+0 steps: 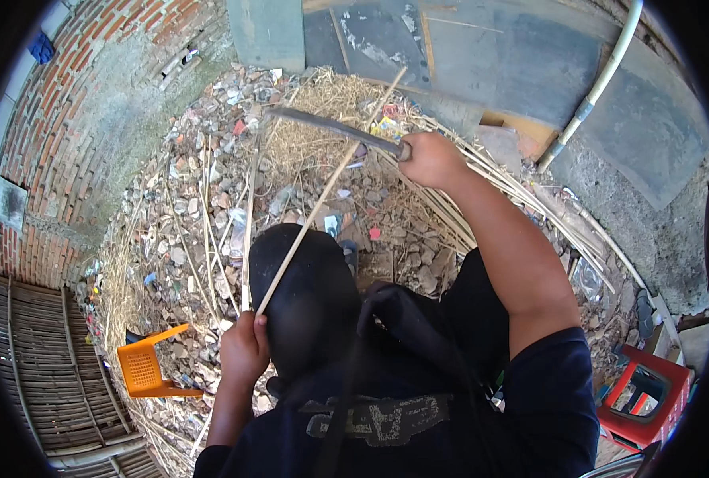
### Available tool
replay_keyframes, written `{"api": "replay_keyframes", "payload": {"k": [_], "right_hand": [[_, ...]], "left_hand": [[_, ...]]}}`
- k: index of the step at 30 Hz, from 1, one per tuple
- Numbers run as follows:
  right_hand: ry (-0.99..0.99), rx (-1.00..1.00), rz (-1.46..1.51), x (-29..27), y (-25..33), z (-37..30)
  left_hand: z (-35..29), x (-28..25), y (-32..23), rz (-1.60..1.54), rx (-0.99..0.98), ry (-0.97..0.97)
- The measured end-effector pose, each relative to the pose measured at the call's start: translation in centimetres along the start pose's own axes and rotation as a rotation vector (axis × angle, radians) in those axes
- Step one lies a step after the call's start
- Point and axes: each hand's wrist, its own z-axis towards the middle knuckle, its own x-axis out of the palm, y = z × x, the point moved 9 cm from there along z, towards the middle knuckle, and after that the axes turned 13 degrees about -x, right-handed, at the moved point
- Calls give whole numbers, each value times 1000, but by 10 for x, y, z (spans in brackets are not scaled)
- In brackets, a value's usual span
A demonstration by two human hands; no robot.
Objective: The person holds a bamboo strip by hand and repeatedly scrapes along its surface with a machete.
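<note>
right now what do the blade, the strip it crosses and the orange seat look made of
Blade: probably steel, dull, judging by dark grey colour. Strip: likely bamboo, perhaps wood; matte, pale, straight, slender. Orange seat: apparently plastic, smooth, evenly coloured, moulded holes.

Worn brick wall point(76, 139), grey panels point(521, 64), rubble-strewn ground point(181, 171), orange plastic seat point(142, 371)

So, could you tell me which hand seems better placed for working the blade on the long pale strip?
Probably the right hand: it grips the long-bladed knife, whose blade crosses the pale strip in this view. The left hand is occupied, holding the strip's near end.
</note>
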Motion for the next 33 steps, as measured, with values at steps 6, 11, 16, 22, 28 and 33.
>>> {"api": "replay_keyframes", "payload": {"k": [6,11,16,22,28,33], "right_hand": [[156,-232,-93,5,70,-12],[95,28,142,-2,14,0],[85,-72,60,-4,36,-11],[16,55,24,-14,-17,-6],[185,-139,-56,-10,41,-11],[63,-20,-49,-21,-24,-10]], "left_hand": [[-3,-3,5,-37,27,5],[-9,-5,14,-21,62,-40],[-11,-8,20,-26,19,59],[-18,-7,37,-69,60,45],[-20,-9,45,-105,13,73],[-16,-21,44,-20,81,16]]}}
